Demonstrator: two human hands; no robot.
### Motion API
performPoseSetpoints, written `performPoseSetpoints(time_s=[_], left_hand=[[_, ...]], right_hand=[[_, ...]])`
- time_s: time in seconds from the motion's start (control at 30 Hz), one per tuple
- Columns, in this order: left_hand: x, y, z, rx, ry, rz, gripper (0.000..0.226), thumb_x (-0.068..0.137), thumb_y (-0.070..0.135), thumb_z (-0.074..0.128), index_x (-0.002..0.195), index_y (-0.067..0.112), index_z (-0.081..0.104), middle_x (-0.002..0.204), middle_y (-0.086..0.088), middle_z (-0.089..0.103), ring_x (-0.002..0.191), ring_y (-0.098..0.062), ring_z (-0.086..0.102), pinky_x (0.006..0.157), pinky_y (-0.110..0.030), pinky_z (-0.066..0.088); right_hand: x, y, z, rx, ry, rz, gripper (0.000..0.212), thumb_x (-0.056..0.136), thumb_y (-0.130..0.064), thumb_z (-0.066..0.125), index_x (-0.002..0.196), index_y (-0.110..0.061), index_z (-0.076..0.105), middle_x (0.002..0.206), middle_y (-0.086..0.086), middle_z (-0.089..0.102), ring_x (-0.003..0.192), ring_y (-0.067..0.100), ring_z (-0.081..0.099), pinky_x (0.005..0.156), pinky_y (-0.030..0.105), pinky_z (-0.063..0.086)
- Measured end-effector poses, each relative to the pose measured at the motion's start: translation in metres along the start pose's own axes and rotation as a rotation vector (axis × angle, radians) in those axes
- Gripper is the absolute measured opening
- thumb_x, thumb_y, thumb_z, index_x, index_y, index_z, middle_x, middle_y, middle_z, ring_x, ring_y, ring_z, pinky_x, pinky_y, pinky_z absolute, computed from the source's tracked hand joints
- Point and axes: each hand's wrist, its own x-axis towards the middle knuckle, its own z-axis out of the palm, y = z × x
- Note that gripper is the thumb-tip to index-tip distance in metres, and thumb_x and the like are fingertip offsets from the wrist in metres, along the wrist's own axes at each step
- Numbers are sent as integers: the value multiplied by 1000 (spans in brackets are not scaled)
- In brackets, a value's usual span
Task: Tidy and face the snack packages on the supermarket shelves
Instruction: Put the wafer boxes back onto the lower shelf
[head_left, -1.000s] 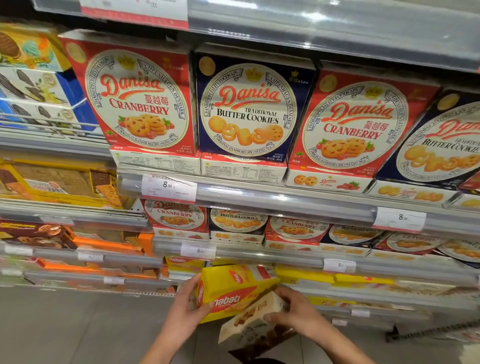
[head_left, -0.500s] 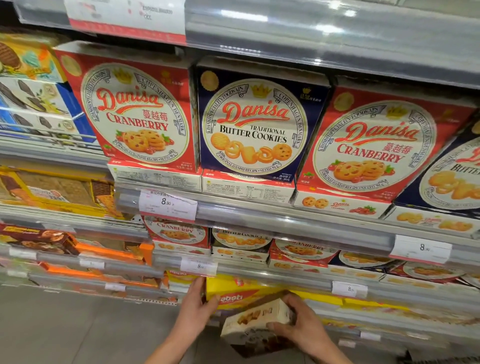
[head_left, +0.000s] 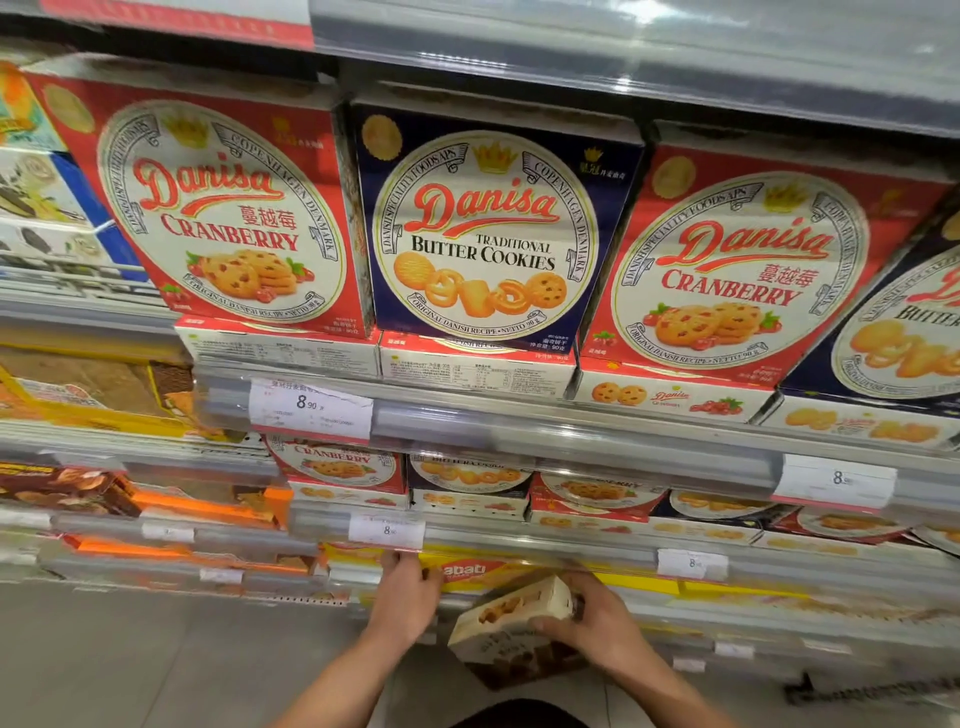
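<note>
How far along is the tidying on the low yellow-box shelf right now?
Done: the Danisa boxes on the upper shelves stand front-facing. In hand: the left hand rests on the yellow box, which sits in the low shelf, and the right hand grips a cream and brown cookie box outside the shelf. Left: that box needs a slot; the lowest rows are too blurred to judge.

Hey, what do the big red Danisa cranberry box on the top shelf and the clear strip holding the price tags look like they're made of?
The red Danisa cranberry box looks like printed cardboard with a slightly glossy finish: flat faces, sharp folded edges, soft sheen. The clear price-tag strip appears to be transparent plastic, glossy, since it shows bright glare streaks and the paper tag reads through it. Neither can be confirmed by look alone.
</note>
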Motion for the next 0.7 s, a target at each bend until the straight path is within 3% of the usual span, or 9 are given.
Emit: performPoseSetpoints(time_s=[0.07,0.17,0.23,0.3,0.37,0.43,0.53,0.63,0.7], left_hand=[[-2,6,2,21,49,-25,40,103,22,56,140,8,48,146,-12,38,128,-31,52,108,-36,39],[1,7,6,-31,118,-68,32,101,20,60,128,3,57,134,-16,48,117,-35,58,98,-37,44],[3,6,8,-100,148,-65,24,97,17,64,117,3,61,116,-13,56,106,-33,60,91,-36,46],[1,5,9,-144,147,-37,10,96,16,66,101,7,63,94,-6,60,91,-27,62,79,-34,48],[-1,8,8,-169,126,-29,8,96,14,65,90,10,59,80,0,57,79,-22,59,67,-30,40],[-1,11,8,-191,115,-44,9,95,13,64,90,8,59,80,-2,57,80,-24,59,65,-28,35],[0,14,8,-212,78,-73,10,94,14,65,95,7,57,85,-6,58,88,-30,60,69,-31,36],[-4,11,10,-177,16,-75,25,94,15,65,115,6,54,103,-8,63,101,-28,61,81,-32,44],[-8,10,11,-169,2,-80,35,94,14,65,126,5,52,111,-7,65,109,-28,62,91,-33,46]], right_hand=[[0,-7,-4,29,-21,20,47,72,-46,88,108,-35,60,116,-15,63,100,-1,63,81,11,48],[2,-10,-6,72,-40,11,33,80,-26,85,91,-42,59,96,-18,64,84,-12,63,72,8,48],[-1,-14,-5,53,-25,-6,37,74,-41,88,92,-47,55,103,-18,61,92,-6,63,77,11,48],[-1,-8,-1,53,-5,-26,58,53,-78,80,96,-52,51,113,-16,56,105,7,61,87,20,49],[-2,-4,1,47,-7,-27,61,50,-82,77,94,-52,48,114,-17,53,108,11,59,87,20,46],[-4,-9,-1,40,-22,-23,45,66,-59,85,94,-50,51,114,-13,55,108,12,59,87,19,47],[-5,-13,-5,77,-21,-23,35,76,-45,85,104,-37,65,115,-12,62,103,3,62,83,15,49],[-4,-16,-7,97,-16,-16,23,82,-37,83,99,-36,69,99,-18,70,91,-11,64,84,19,53],[-3,-16,-5,103,-20,-20,26,80,-40,84,99,-41,66,97,-20,71,93,-8,66,89,25,55]])
